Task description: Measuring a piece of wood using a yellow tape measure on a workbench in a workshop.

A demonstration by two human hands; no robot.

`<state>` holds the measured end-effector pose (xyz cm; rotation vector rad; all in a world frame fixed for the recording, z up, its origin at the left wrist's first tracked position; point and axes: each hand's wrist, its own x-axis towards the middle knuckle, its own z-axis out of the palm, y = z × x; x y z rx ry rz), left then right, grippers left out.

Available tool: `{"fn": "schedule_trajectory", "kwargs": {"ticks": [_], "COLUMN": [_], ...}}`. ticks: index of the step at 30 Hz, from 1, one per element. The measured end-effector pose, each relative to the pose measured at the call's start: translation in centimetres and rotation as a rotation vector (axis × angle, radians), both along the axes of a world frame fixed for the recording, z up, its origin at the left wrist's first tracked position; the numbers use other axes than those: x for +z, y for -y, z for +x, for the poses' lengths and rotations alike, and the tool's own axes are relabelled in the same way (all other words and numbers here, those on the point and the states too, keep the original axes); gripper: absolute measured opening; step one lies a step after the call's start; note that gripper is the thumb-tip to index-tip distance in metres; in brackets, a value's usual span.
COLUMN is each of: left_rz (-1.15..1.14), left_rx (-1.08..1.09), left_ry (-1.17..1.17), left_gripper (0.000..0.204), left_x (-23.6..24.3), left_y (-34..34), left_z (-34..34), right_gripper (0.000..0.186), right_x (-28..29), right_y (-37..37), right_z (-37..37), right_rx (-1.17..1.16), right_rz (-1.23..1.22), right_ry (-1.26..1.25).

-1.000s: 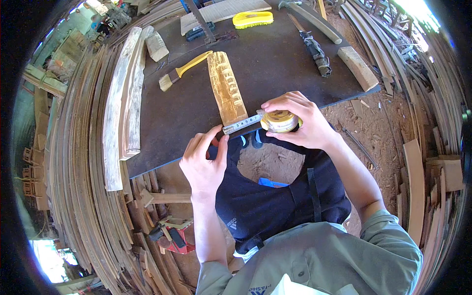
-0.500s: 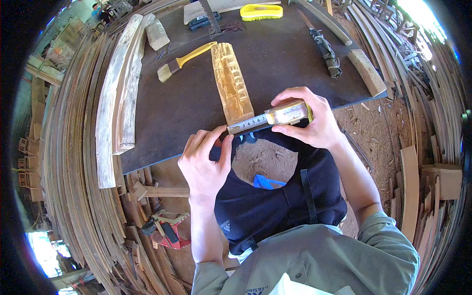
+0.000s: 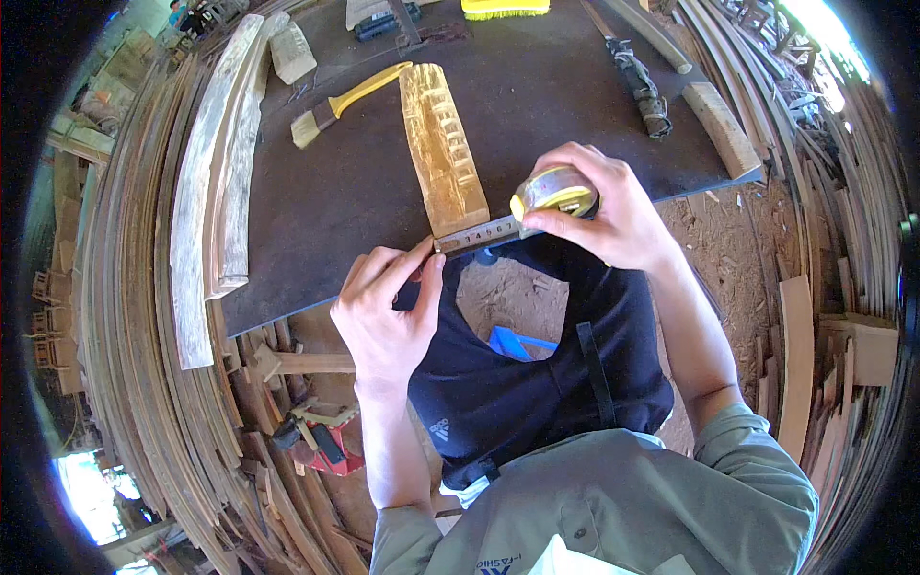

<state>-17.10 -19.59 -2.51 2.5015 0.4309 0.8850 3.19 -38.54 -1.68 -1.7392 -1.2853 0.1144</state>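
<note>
A carved wooden block (image 3: 444, 144) with a row of notches along one side lies on the dark tabletop (image 3: 335, 201), its near end at the table's front edge. Across that near end runs the short pulled-out blade of a tape measure (image 3: 559, 192). My right hand (image 3: 613, 211) grips the yellow and silver case, just right of the block. At the blade's free end, by the block's near left corner, my left hand (image 3: 391, 305) pinches the tip between thumb and forefinger.
A yellow-handled paintbrush (image 3: 350, 103) lies left of the block. Long rough planks (image 3: 206, 211) flank the table's left side. A yellow brush (image 3: 505, 8), a wrapped-handle blade (image 3: 637, 88) and a wooden piece (image 3: 721, 131) lie farther off. Stacked boards stand on both sides.
My right hand has tilted the tape case, so more of its yellow side shows. The blade still lies across the block's end. The whole view has shifted slightly.
</note>
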Motion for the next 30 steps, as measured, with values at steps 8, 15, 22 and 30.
{"fn": "schedule_trajectory", "kwargs": {"ticks": [8, 15, 22, 30], "left_rz": [0.013, -0.005, -0.096, -0.134], "left_rx": [-0.004, 0.019, 0.023, 0.003], "left_ry": [-0.021, -0.05, -0.034, -0.024], "left_gripper": [0.015, 0.014, 0.015, 0.02], "left_x": [-0.2, 0.0, -0.5, -0.2], "left_y": [0.0, 0.2, 0.2, 0.3], "left_z": [-0.3, -0.2, -0.4, -0.4], "right_gripper": [0.042, 0.038, 0.041, 0.049], "right_x": [0.1, -0.2, -0.5, -0.5], "right_y": [-0.9, -1.0, -1.4, -0.6], "right_z": [0.9, 0.8, 0.5, 0.5], "right_rx": [0.053, -0.012, 0.004, 0.036], "right_rz": [-0.028, 0.013, 0.044, 0.128], "right_ry": [-0.036, -0.009, -0.093, 0.009]}}
